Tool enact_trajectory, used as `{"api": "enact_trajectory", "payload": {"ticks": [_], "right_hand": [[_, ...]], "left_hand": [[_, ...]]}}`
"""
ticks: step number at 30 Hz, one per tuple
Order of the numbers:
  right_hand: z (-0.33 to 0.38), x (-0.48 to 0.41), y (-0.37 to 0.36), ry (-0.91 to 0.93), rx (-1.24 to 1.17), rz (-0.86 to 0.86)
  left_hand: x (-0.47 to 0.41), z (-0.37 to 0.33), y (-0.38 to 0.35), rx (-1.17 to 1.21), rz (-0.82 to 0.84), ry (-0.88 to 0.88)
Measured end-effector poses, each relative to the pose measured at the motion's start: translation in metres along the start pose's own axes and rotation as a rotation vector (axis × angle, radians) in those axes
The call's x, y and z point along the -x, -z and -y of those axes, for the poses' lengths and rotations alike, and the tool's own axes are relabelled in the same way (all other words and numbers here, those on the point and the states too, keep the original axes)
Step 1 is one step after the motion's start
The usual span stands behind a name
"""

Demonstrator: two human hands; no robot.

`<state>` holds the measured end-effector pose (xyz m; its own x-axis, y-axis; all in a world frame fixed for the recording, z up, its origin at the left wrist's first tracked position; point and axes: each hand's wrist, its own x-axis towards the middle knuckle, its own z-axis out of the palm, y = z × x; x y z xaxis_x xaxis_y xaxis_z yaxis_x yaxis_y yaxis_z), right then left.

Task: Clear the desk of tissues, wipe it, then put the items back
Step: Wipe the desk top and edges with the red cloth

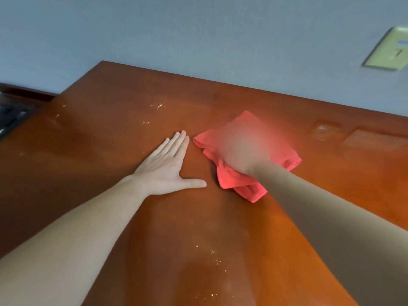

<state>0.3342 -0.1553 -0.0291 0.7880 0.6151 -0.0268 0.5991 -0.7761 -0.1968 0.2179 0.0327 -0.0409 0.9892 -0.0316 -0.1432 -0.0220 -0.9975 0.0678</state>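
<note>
A red cloth (234, 180) lies bunched on the brown wooden desk (110, 133), right of centre. My right hand (245, 151) is on top of the cloth, badly blurred by motion, so how its fingers lie cannot be made out. My left hand (167, 166) rests flat on the desk just left of the cloth, fingers straight and together, thumb spread out, holding nothing. No tissues are in view.
Small pale crumbs and specks (160, 105) dot the desk at the back and near the front (213, 252). A grey wall runs behind the desk, with a beige wall plate (388, 49) at the upper right. A dark object (8, 115) sits past the desk's left edge.
</note>
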Motion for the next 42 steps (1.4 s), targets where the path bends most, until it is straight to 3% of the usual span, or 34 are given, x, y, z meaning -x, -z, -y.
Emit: {"api": "enact_trajectory", "payload": {"ticks": [16, 31, 42], "right_hand": [[0.006, 0.046, -0.008, 0.056, -0.033, -0.055], [0.047, 0.165, -0.019, -0.263, -0.060, -0.125], [0.084, 0.199, -0.029, -0.217, -0.081, -0.124]], "left_hand": [[0.024, -0.012, -0.016, 0.080, -0.026, 0.064], [0.149, -0.035, -0.029, 0.185, 0.054, 0.013], [0.182, -0.037, -0.037, 0.240, 0.046, 0.013]]}}
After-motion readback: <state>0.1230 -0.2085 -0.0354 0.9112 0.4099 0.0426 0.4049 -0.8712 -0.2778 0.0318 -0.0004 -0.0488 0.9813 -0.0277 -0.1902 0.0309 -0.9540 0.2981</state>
